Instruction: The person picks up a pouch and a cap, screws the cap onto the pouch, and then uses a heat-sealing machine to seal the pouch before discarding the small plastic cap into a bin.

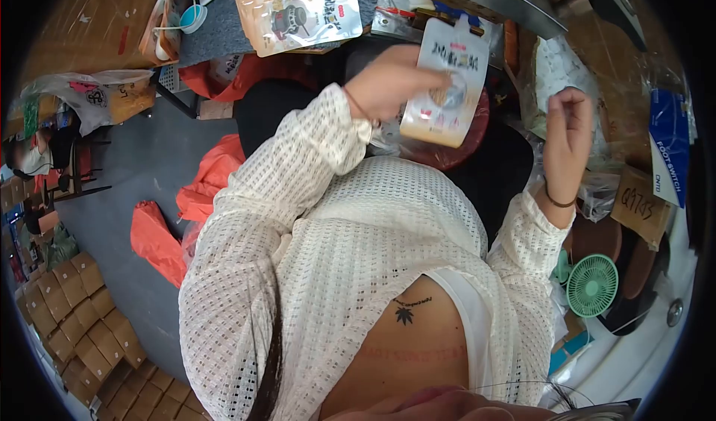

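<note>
My left hand (391,85) is closed at the left edge of a white and tan printed pouch (451,108), with fingers reaching over its front. The pouch hangs upright above a red tub (477,126) by my lap. To the right, my right hand (570,134) is raised apart from the pouch, its fingers curled toward the thumb. Whatever it pinches, if anything, is too small to make out. Beside it is a clear bag of white pieces (559,67). A stack of similar printed pouches (298,14) lies on the bench to the upper left.
A metal machine edge (500,0) runs along the top. At right are a blue foot switch box (666,145), a cardboard piece (640,205) and a green fan (593,285). Red bags (156,234) lie on the floor at left, near stacked cartons (82,309).
</note>
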`<action>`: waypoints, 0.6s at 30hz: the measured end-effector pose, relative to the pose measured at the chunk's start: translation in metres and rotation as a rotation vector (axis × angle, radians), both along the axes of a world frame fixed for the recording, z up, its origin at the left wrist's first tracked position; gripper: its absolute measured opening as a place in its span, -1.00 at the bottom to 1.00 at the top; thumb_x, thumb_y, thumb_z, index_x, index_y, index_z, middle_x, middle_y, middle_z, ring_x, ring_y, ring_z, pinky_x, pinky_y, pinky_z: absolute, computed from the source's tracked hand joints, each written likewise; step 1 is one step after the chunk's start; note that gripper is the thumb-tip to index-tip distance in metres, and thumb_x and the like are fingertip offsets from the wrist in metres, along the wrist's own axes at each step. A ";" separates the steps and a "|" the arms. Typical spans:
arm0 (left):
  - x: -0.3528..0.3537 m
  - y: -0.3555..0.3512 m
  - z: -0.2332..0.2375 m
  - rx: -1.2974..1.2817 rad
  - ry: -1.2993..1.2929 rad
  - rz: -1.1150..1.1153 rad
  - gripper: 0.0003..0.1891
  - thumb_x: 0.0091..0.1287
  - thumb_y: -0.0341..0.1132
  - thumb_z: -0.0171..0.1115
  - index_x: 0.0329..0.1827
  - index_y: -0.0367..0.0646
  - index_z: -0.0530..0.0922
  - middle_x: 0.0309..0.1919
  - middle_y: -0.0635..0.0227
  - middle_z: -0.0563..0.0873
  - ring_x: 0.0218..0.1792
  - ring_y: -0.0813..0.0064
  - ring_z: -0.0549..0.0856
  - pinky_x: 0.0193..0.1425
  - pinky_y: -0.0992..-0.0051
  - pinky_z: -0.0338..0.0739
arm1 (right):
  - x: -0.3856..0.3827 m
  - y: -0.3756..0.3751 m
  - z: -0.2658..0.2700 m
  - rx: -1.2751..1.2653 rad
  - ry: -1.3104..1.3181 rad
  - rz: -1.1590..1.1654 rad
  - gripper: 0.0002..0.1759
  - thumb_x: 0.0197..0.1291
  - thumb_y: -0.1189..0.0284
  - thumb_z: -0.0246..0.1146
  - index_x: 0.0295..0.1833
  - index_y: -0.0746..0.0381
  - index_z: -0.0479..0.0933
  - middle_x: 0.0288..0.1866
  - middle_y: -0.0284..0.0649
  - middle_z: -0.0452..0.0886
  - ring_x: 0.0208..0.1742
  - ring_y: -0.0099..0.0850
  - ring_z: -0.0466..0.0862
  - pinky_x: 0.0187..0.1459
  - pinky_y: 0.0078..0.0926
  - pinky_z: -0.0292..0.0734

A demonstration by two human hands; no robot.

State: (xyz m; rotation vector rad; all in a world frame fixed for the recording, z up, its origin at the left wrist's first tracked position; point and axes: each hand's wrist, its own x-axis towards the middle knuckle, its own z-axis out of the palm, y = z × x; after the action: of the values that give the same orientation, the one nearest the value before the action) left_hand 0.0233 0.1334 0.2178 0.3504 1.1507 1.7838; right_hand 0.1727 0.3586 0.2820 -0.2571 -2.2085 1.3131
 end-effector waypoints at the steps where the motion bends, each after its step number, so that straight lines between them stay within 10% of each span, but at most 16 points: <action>1: -0.012 0.006 -0.001 0.002 -0.022 0.009 -0.61 0.47 -0.46 0.33 0.29 -0.45 0.57 0.13 0.08 0.78 0.05 0.36 0.81 0.16 0.36 0.74 | 0.005 -0.008 0.001 -0.064 -0.105 0.044 -0.81 0.44 0.61 0.17 0.10 0.27 0.42 -0.15 -0.33 0.43 -0.13 -0.56 0.41 0.01 -0.62 0.38; 6: -0.031 0.013 -0.005 0.039 -0.067 0.013 -0.52 0.45 -0.39 0.39 0.33 -0.48 0.50 0.13 0.07 0.76 0.04 0.31 0.80 0.13 0.35 0.74 | 0.004 -0.027 -0.012 0.121 -0.156 0.143 -0.76 0.39 0.66 0.21 0.12 0.28 0.46 -0.12 -0.31 0.53 -0.16 -0.49 0.51 -0.06 -0.55 0.46; 11: -0.029 -0.033 0.001 -0.370 0.892 0.651 -0.20 0.38 -0.18 0.50 0.50 -0.45 0.27 0.29 -0.03 0.57 0.00 0.13 0.75 0.14 0.25 0.67 | 0.020 -0.017 0.003 -0.284 -0.309 0.252 -0.74 0.45 0.64 0.23 0.18 0.36 0.63 -0.11 -0.28 0.63 -0.30 -0.58 0.56 -0.30 -0.64 0.45; 13: -0.045 -0.068 0.005 -0.806 1.849 0.886 -0.25 0.33 -0.09 0.52 0.44 -0.36 0.41 0.39 -0.29 0.44 0.13 -0.08 0.69 0.24 0.07 0.58 | 0.020 -0.004 -0.003 -0.139 -0.255 0.211 -0.67 0.45 0.65 0.22 0.27 0.34 0.63 -0.11 -0.30 0.64 -0.35 -0.62 0.54 -0.37 -0.69 0.43; 15: -0.045 -0.097 -0.019 -0.913 1.947 0.572 -0.43 0.41 -0.15 0.40 0.37 -0.31 0.51 0.34 -0.17 0.55 0.15 -0.17 0.66 0.27 0.01 0.52 | 0.016 -0.001 -0.009 0.130 -0.140 0.131 -0.65 0.45 0.65 0.22 0.29 0.32 0.62 -0.11 -0.31 0.64 -0.35 -0.62 0.56 -0.37 -0.71 0.44; 17: -0.043 -0.113 -0.032 -0.918 2.005 0.391 -0.56 0.46 -0.23 0.34 0.31 -0.28 0.58 0.29 -0.05 0.64 0.15 -0.12 0.68 0.23 0.06 0.56 | 0.011 -0.014 -0.012 -0.154 -0.124 0.087 -0.64 0.42 0.69 0.23 0.29 0.32 0.59 -0.08 -0.28 0.68 -0.31 -0.62 0.61 -0.35 -0.71 0.48; 18: -0.034 -0.112 -0.017 -0.734 1.829 0.466 -0.72 0.49 -0.33 0.28 0.17 -0.26 0.68 -0.02 0.15 0.80 -0.03 0.21 0.77 0.06 0.30 0.62 | 0.010 -0.020 -0.011 -0.259 -0.132 0.126 -0.63 0.41 0.70 0.24 0.29 0.33 0.58 -0.06 -0.27 0.69 -0.29 -0.61 0.63 -0.35 -0.71 0.49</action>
State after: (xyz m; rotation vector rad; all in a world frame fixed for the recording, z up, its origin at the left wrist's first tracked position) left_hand -0.0111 0.0213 0.2013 1.4441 3.1486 0.8180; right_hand 0.1823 0.3390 0.2713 -0.3137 -2.1889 1.6989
